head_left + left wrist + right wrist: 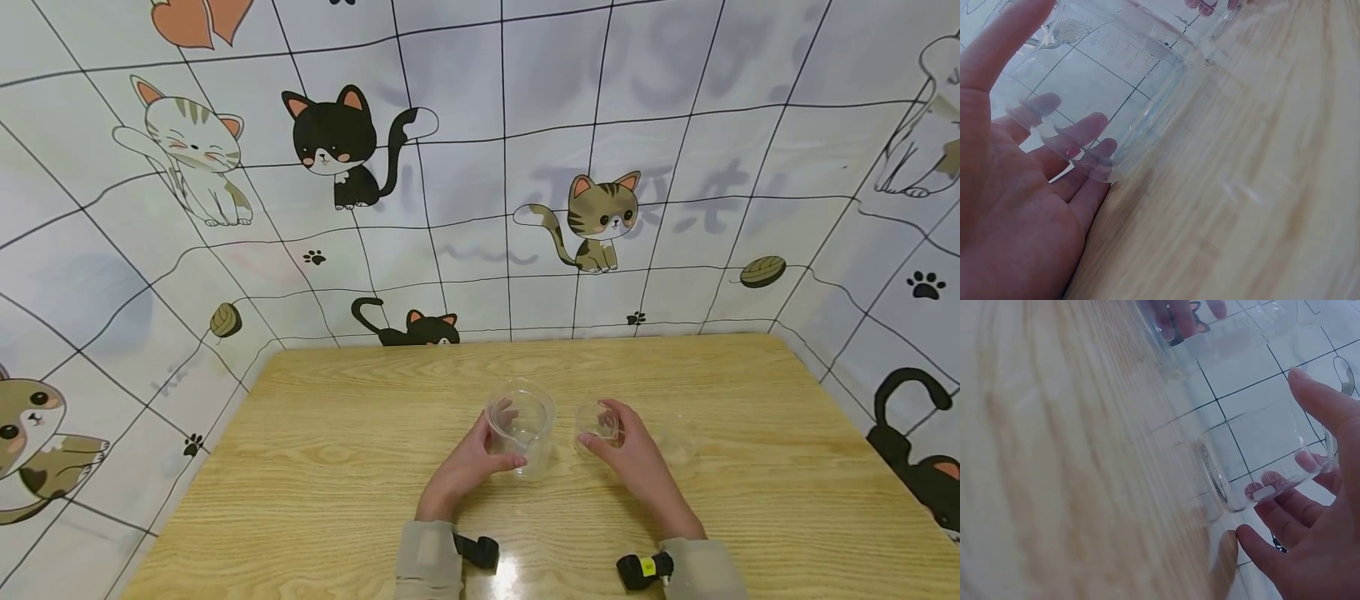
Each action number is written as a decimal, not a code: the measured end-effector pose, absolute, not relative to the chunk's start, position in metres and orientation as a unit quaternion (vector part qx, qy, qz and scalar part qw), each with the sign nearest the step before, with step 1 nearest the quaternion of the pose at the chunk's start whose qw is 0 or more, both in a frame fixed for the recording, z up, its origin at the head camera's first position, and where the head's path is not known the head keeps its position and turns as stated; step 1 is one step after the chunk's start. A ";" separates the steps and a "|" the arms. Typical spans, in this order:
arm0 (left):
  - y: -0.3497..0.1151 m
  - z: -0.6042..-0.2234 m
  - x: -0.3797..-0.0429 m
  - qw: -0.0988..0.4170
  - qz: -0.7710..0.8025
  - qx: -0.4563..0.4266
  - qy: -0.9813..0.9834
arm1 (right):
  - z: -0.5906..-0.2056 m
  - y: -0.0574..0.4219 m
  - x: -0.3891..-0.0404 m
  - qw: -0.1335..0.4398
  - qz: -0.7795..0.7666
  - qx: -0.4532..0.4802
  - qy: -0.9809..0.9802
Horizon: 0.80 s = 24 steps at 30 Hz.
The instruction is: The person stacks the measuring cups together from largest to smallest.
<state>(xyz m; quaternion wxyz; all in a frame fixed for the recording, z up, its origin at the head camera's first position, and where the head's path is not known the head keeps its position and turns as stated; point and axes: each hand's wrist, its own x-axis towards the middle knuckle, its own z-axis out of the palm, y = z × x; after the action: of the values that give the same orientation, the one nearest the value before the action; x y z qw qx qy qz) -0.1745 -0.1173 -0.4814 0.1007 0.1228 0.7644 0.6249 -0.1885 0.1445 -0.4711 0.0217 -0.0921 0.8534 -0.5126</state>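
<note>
A large clear cup [534, 417] with a wide round rim stands on the wooden table near the middle. My left hand [474, 460] holds it from the left side, thumb at the front and fingers behind. Faint printed markings show on its wall in the left wrist view. To its right is a small clear cup [591, 423], apart from the large one. Thumb and fingers of my right hand [632, 450] grip this small cup from the right. In the right wrist view its thick round base [1213, 475] appears close to the tabletop.
A faint clear round object [678, 440], perhaps a lid, lies on the table [337, 467] right of my right hand. Behind and at both sides hangs a white gridded cloth [465, 183] printed with cartoon cats.
</note>
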 end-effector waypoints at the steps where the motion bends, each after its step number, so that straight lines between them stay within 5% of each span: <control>1: -0.117 -0.482 -0.175 0.100 0.625 0.122 0.764 | -0.471 0.144 -0.189 0.021 -0.513 -0.091 0.853; 24: -0.117 -0.479 -0.173 0.099 0.627 0.128 0.762 | -0.470 0.157 -0.186 0.077 -0.550 -0.172 0.814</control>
<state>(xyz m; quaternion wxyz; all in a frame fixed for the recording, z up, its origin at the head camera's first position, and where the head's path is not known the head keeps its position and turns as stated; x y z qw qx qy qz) -0.1734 -0.1165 -0.4791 0.0985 0.1276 0.7623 0.6269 -0.1858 0.1570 -0.4702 0.0768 -0.1717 0.8138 -0.5499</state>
